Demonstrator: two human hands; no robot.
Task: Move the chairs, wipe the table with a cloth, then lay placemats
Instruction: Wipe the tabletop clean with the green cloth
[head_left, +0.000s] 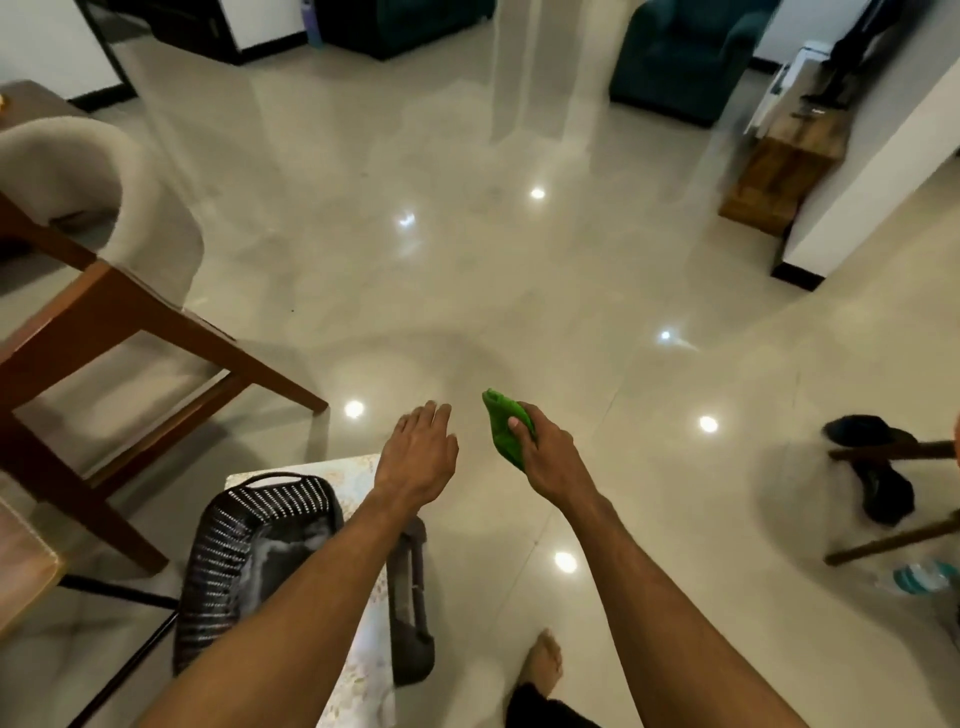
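Around the person spreads a glossy tiled floor (467, 270), with ceiling lights mirrored in it. At the left stands a grey upholstered chair (78, 171) with a rounded back. Just below it is a brown wooden frame (119, 322) with slanted legs; I cannot tell if it belongs to a table or to a chair. Low at the left, a black perforated basket (249, 551) sits on a small patterned tabletop (363, 670), and the left forearm passes over both. A dark grey object (410, 603) lies against the right edge of this tabletop; what it is I cannot tell. At the right edge there are two thin wooden legs (893, 545), black sandals (878, 488) lying by them, and a clear plastic bottle (919, 577) near them. Far behind stand a teal armchair (685, 57) and a wooden cabinet (779, 171) beside a white wall. A bare foot (545, 660) is on the floor at the bottom.

The green cloth (506, 431) is bunched up in the right hand (543, 452), in the air above the floor and well apart from the wooden frame. The fingers and thumb are curled around it, and one pointed end sticks out forward. The left hand (418, 452) is just beside it, palm down, with fingers straight and loosely together, holding nothing.
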